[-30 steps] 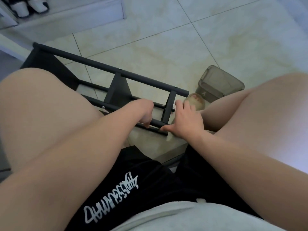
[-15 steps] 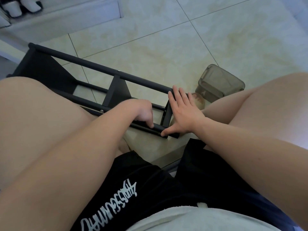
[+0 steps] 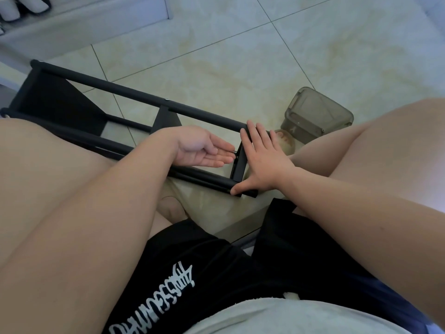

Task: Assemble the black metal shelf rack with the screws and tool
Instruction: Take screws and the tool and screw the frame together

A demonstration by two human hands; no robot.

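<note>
Black tubular rack [image 3: 134, 95] lies sideways, partly hidden by a thigh [image 3: 48, 165]; left hand [image 3: 202, 148] relaxed palm-up, right hand [image 3: 267, 162] pressing flat on its end.

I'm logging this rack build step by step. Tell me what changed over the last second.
The left hand let go of the near bar and turned palm up, fingers straight. The right hand spread flat across the end of the rack, fingertips reaching the far bar, thumb kept on the near bar. Rack and box stayed put.

Pale tiled floor [image 3: 240, 56], black metal rack [image 3: 134, 97] lying on it, smoky plastic box [image 3: 315, 114] beside it
</note>
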